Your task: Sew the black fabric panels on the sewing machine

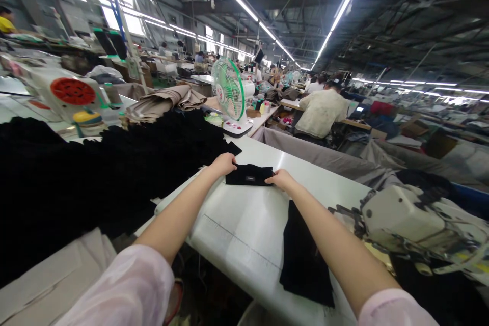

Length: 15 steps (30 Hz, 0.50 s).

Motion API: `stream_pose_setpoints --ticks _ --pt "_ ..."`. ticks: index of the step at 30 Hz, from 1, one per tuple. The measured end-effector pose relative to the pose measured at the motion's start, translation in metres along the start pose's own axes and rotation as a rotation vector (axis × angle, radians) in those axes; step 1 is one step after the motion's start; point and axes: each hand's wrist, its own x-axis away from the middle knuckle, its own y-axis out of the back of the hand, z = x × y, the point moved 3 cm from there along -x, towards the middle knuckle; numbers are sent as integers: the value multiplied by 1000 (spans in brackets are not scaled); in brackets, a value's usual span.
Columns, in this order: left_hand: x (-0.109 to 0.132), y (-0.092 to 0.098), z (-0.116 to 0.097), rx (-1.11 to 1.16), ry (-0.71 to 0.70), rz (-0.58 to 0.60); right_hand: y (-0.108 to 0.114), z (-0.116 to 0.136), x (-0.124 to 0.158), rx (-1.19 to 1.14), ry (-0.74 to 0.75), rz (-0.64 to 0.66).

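Observation:
A flat black fabric piece [239,177] with a small dark label [250,179] lies across the white table [229,219]. My left hand [223,164] pinches its upper left corner. At its right end, my right hand [281,179] has closed its fingers on the edge. Another black fabric piece [303,260] rests on the table, partly beneath my right forearm. To the left of my left arm spreads a large pile of black fabric [114,173].
A green-rimmed fan [229,89] stands behind the table. An industrial sewing machine [405,216] is at the right, another machine [64,89] at the far left. Folded beige fabric [164,102] sits behind the black pile. A co-worker [323,109] sits farther back, facing away.

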Motion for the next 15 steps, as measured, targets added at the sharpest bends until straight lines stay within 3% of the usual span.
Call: stream_pose_setpoints --ticks 4,9,12,15 --pt "4 -2 3 -58 59 -5 -5 -2 -6 19 -2 -30" --pt "14 6 -4 -17 56 54 2 3 7 13 28 -69" --pt "41 16 -15 57 -1 76 28 8 28 10 95 -141" --pt "93 21 -38 337 -130 119 69 6 63 1 185 -253"
